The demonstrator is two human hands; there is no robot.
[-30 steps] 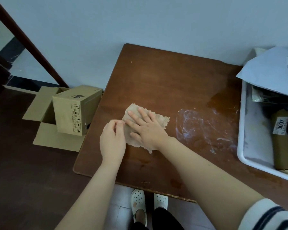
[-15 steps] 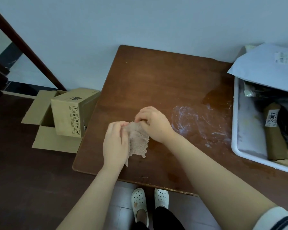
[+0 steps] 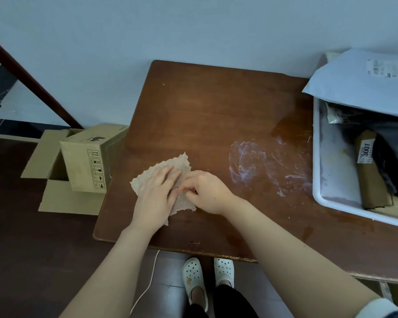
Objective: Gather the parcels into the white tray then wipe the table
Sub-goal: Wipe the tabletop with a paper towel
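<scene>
**RAG PINNED UNDER BOTH HANDS, FRONT-LEFT OF TABLE**

Found nr front-left part of brown wooden table (image 3: 205, 111): beige ragged-edged cloth (image 3: 177, 162), spread mostly flat, top corner pointing toward wall. Pressed down by left hand (image 3: 155, 193), palm on fabric, fingers straight & close together, covering cloth's left half. Pinched at right side by right hand (image 3: 207, 191), fingers curled in on fabric, touching left hand at the fingertips. Shows below both hands as a ragged lower edge.

Right of that, btwn hands & tray: whitish smeared streaks (image 3: 262, 164) on tabletop, swirled, apart from cloth. Just beyond, nr tray's far-left corner: darker wet-looking patch.

At table's right end: white rectangular plastic tray (image 3: 316, 145), partly cut off by frame edge. Inside: brown paper-wrapped parcel (image 3: 372, 184) w/ white label reading 3007, laid lengthwise; beside it on the right, touching, black bag parcel (image 3: 395, 157). Across tray's far rim: large pale-grey poly mailer (image 3: 365, 88), overhanging the rim, printed label too small to read.

On dark floor just left of table: tan cardboard box (image 3: 87, 161), flaps splayed open, handling symbols on near side. Below table's front edge: white perforated clogs (image 3: 193, 275), w/ thin white cable (image 3: 147, 285) trailing alongside. Behind everything: pale blue wall (image 3: 193, 26); far left, dark-red slanted beam (image 3: 32, 81).
</scene>
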